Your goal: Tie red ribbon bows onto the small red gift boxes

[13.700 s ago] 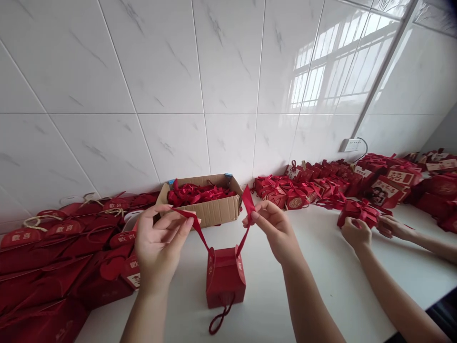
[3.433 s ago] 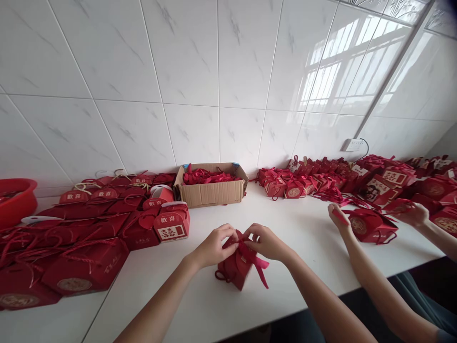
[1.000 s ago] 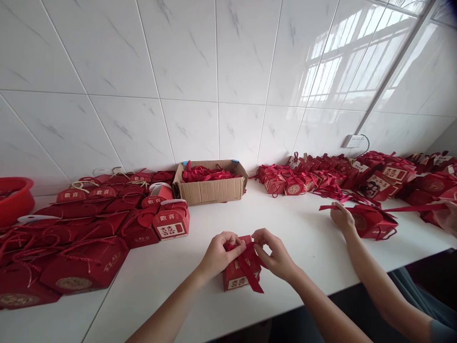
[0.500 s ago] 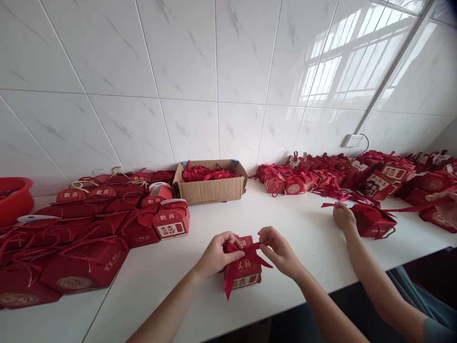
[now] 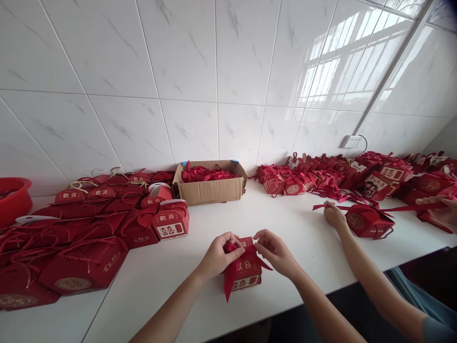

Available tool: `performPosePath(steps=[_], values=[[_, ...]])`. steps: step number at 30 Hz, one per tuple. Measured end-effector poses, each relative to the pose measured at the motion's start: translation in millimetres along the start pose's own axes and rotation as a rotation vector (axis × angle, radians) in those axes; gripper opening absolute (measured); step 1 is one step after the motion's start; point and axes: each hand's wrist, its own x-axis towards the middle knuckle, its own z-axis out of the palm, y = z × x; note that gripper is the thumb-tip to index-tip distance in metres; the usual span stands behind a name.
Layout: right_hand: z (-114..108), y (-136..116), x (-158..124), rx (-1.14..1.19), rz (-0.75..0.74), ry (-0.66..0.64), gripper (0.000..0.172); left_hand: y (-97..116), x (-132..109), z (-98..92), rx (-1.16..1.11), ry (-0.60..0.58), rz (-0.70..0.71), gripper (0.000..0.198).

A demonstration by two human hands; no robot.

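Note:
A small red gift box [image 5: 246, 274] with gold characters stands on the white counter [image 5: 200, 238] in front of me. A red ribbon [image 5: 231, 276] is tied across its top, with loose ends hanging down the front and to the right. My left hand [image 5: 218, 255] pinches the ribbon at the box's top left corner. My right hand [image 5: 273, 251] pinches the ribbon at the top right. Both hands are closed on the ribbon.
An open cardboard box [image 5: 210, 186] of red ribbons sits by the tiled wall. Red gift bags and boxes [image 5: 89, 224] crowd the left, tied boxes [image 5: 321, 178] the right. A red basin [image 5: 14, 197] is far left. Another person's hands [image 5: 333, 215] pull ribbon on a box [image 5: 366, 221].
My hands have drawn closer together over the box top, and the ribbon end now hangs lower down the front. The other person's hand has slid left with the ribbon.

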Motion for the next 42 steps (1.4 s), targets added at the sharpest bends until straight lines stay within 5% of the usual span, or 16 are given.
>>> performPosePath(steps=[14, 29, 34, 36, 40, 42], values=[[-2, 12, -2, -0.055, -0.078, 0.061, 0.016, -5, 1, -1.9, 0.170, -0.018, -0.008, 0.012], [4, 15, -7, -0.011, -0.065, 0.119, 0.023, -8, 2, 0.4, 0.170, 0.013, -0.004, 0.017], [-9, 19, -6, 0.043, -0.036, 0.044, 0.028, -4, 4, -0.7, 0.125, -0.033, 0.047, 0.025], [-17, 26, -8, 0.029, -0.044, -0.057, 0.046, -1, 2, -4.2, 0.050, -0.065, 0.084, 0.029], [-17, 40, -17, -0.086, -0.081, -0.341, 0.122, -2, -5, -12.4, -0.126, -0.085, 0.132, 0.031], [-8, 40, -23, -0.126, -0.055, -0.372, 0.131, -7, -7, -15.0, -0.201, -0.051, 0.131, 0.039]])
